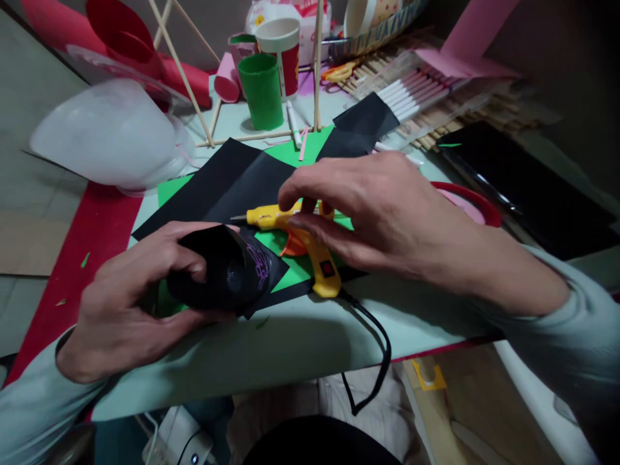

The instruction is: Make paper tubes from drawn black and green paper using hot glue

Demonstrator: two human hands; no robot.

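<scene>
My left hand [138,294] is closed around a cup wrapped in black paper [230,271], its mouth tilted up toward me and one thumb or finger over the rim. Purple scribbled lines show on the paper, and a pointed corner of it sticks out at the right. Just right of it, a yellow hot glue gun [327,268] lies on the sheets with its nozzle to the left. Above the glue gun hangs my right hand [387,210], thumb and forefinger apart with nothing between them; its other fingers are partly hidden.
Black paper [227,184] and green paper [293,274] cover the table's middle. Behind stand a green cup [260,93] and a frame of sticks [317,77]. A white plastic bag [106,132] is at left, a black phone-like slab [523,181] at right. The gun's cord [385,349] hangs over the front edge.
</scene>
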